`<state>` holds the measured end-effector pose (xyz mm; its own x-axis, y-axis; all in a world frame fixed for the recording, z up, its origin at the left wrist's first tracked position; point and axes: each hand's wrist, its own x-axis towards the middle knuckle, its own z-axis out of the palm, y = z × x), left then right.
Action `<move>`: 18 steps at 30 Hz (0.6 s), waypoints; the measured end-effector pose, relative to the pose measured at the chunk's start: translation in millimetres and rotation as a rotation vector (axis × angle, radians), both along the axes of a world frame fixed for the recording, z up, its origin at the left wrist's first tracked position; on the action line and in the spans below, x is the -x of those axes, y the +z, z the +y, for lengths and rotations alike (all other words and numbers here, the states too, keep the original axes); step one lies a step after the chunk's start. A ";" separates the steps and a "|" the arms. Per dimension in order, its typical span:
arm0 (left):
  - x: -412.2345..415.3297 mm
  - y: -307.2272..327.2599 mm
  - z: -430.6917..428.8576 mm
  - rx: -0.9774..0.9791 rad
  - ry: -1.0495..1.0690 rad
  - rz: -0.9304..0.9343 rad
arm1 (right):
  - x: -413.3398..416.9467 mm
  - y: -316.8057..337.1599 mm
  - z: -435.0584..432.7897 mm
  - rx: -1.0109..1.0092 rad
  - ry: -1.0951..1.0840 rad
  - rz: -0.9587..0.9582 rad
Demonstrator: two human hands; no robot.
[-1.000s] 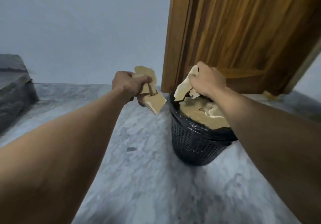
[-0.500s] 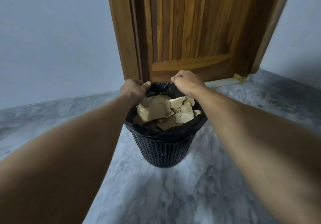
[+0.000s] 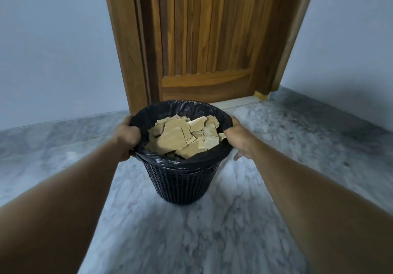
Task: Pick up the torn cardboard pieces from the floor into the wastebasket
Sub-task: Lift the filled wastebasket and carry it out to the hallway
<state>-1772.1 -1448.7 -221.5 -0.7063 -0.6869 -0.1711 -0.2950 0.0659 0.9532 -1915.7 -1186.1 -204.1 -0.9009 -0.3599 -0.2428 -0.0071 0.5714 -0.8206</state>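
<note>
The wastebasket (image 3: 182,180) is seen standing upright on the floor (image 3: 191,241), approx. in the centre of the view and just in front of the wooden door (image 3: 202,39). It is black and round, w/ a mesh wall, narrower at the bottom than at the top. A black plastic liner (image 3: 180,108) is fitted inside and folded over the rim, so a glossy, wrinkled band is shown on the outside. The cardboard pieces (image 3: 176,137) are contained in the wastebasket. They are tan and flat, w/ torn irregular edges, and are piled one over another to a level a little under the rim. Some pcs are tilted, others lie nearly flat; the exact no. cannot be told.

The wastebasket is taken from both sides. The left grip (image 3: 125,137) is placed at the left side of the rim: its fingers are curled over rim and liner, pressed together, and the edge is clasped. The right grip (image 3: 240,139) is placed opposite, at the right side. Its thumb is laid over the edge toward the inside and its fingers are directed down along the outside, so the rim is pinched between them. Both forearms are bare and are stretched forward from the bottom corners of the view.

The floor is of grey-white marble, and a pale wall (image 3: 53,50) is seen beside the door.
</note>
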 end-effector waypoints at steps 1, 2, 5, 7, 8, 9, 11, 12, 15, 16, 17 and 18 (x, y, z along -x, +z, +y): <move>2.0 -1.6 -1.6 -0.040 0.002 0.040 | -2.5 -2.8 0.3 0.062 -0.035 -0.038; 3.5 -2.8 -2.7 -0.066 0.002 0.060 | -4.4 -5.7 0.2 0.119 -0.060 -0.075; 8.7 -5.8 -10.8 -0.153 -0.027 0.081 | 1.3 -11.3 -5.8 0.280 -0.104 -0.147; 14.3 -7.0 -16.2 -0.182 -0.035 0.100 | 6.3 -10.9 -11.3 0.325 -0.121 -0.157; 18.7 -7.5 -19.3 -0.190 -0.036 0.109 | 9.7 -11.1 -13.0 0.331 -0.121 -0.152; 23.7 -7.3 -21.5 -0.198 -0.037 0.110 | 13.5 -11.5 -14.8 0.340 -0.117 -0.150; 32.3 -1.9 -22.5 -0.204 -0.023 0.099 | 21.7 -8.1 -17.8 0.337 -0.107 -0.151; 36.7 2.3 -22.8 -0.211 -0.014 0.092 | 24.6 -2.9 -18.8 0.325 -0.107 -0.141; 50.8 29.6 -21.8 -0.248 -0.038 0.063 | 32.2 30.2 -17.9 0.316 -0.100 -0.104; 54.7 45.9 -21.1 -0.249 -0.043 0.045 | 34.4 48.5 -16.0 0.327 -0.080 -0.089; 59.6 64.3 -20.8 -0.248 -0.039 0.031 | 37.0 68.8 -12.9 0.331 -0.058 -0.078; 64.5 84.9 -19.2 -0.252 -0.034 0.016 | 39.3 90.9 -9.1 0.330 -0.047 -0.080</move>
<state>-1836.6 -1467.8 -136.6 -0.7323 -0.5999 -0.3224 -0.2816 -0.1643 0.9454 -1955.0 -1195.1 -113.2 -0.9012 -0.3894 -0.1904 0.0843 0.2734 -0.9582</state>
